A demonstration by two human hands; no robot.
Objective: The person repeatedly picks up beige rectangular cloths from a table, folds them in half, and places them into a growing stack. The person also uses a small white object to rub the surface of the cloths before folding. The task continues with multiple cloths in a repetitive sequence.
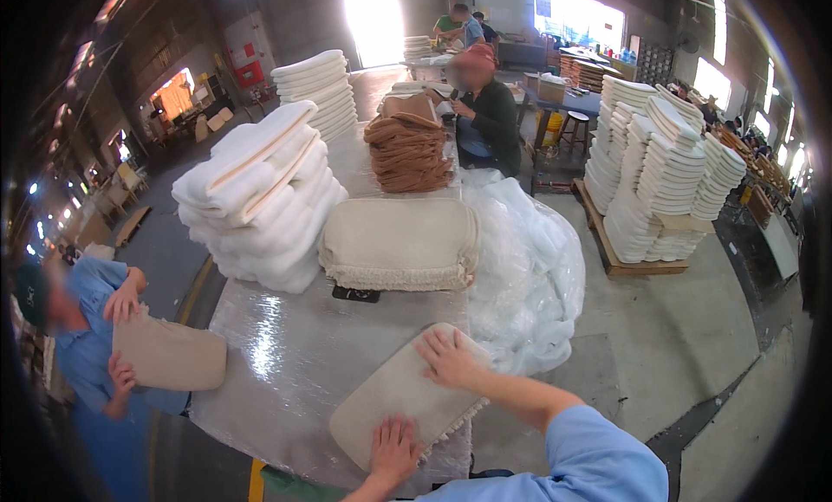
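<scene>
A beige fabric cushion cover (403, 394) with rounded corners and a frayed edge lies slantwise on the plastic-wrapped table (286, 389) in front of me. My left hand (396, 447) rests on its near end, fingers stretched out. Farther up, my right hand (451, 360) lies flat on the cover near its right side, fingers spread. Both hands press on its top surface and grasp nothing. Just beyond sits a stack of similar beige covers (399, 233) with fringed edges, and a small black item (355, 294) shows at its base.
White padding (260, 199) is piled at the table's left, brown covers (407, 151) farther back. Clear plastic sheeting (524, 277) bulges at the right edge. A co-worker (87, 329) holds a beige cushion (178, 353) at left; another person (485, 112) stands beyond. White pads (659, 173) fill a pallet.
</scene>
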